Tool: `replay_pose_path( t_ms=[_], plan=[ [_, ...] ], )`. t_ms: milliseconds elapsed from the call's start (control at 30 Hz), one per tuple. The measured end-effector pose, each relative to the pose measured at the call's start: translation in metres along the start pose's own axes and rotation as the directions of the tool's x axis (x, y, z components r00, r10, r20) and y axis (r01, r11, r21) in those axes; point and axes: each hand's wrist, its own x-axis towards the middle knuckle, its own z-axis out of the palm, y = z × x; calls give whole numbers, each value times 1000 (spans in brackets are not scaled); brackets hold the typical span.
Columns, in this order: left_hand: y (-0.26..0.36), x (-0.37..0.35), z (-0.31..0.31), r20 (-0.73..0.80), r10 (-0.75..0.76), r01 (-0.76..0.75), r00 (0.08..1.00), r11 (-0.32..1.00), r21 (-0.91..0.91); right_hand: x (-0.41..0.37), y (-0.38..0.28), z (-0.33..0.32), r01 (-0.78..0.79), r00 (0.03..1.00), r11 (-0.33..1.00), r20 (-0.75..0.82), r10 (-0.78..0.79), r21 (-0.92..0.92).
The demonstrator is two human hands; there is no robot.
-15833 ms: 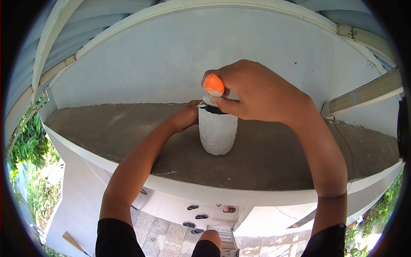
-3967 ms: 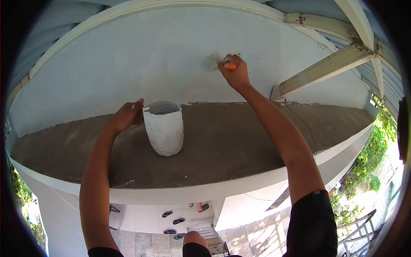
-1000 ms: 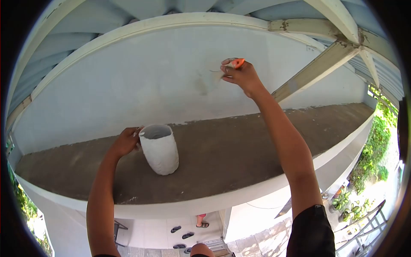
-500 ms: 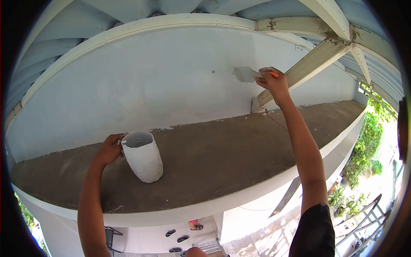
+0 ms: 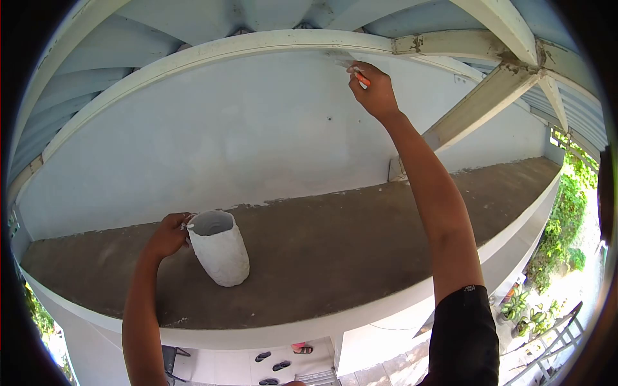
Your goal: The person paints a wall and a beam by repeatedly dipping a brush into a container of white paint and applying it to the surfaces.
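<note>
My left hand (image 5: 168, 235) is closed on the rim of a white-coated container (image 5: 221, 256), which stands slightly tilted on the brown ledge (image 5: 322, 257). Grey inner walls show through its open top. Up near the top of the pale blue wall (image 5: 225, 128), my right hand (image 5: 373, 89) is wrapped round the orange handle of a wide brush or scraper (image 5: 342, 59). The tool's blurred flat end lies against the wall just under the curved beam, so its exact kind cannot be made out.
A cream curved beam (image 5: 212, 50) runs above the wall, and a diagonal beam (image 5: 479, 106) meets the wall at the right. Below the ledge are sandals (image 5: 281, 365), a chair (image 5: 172, 361), part of a person's foot (image 5: 302, 349), plants (image 5: 515, 302) and a metal ladder-like frame (image 5: 557, 341).
My right hand has moved up and left with the tool, from beside the diagonal beam to the wall's top edge. My left hand still holds the container. The view has shifted slightly.
</note>
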Motion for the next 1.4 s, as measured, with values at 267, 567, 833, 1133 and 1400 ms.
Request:
replay_pose_path(
  t_ms=[267, 567, 833, 1133, 1400],
  plan=[
    [9, 0, -6, -25, -42, 43, 999, 998, 53, 9, 28, 8, -150, 980, 988, 128, 153, -36],
    [13, 0, -1, -22, 96, -94, 995, 992, 84, 27, 33, 28, -181, 981, 963, -27, 190, 198],
    [25, -3, -1, -27, 22, -19, 999, 996, 81, 47, -8, 36, -156, 984, 957, -41, 171, 243],
    [15, -3, -1, -38, -36, 39, 999, 996, 85, 54, -14, 46, -355, 931, 933, 121, 346, 63],
    [29, -7, -2, -45, -24, 25, 999, 999, 25, 29, 31, 25, -263, 964, 964, 55, 261, 36]
  ],
)
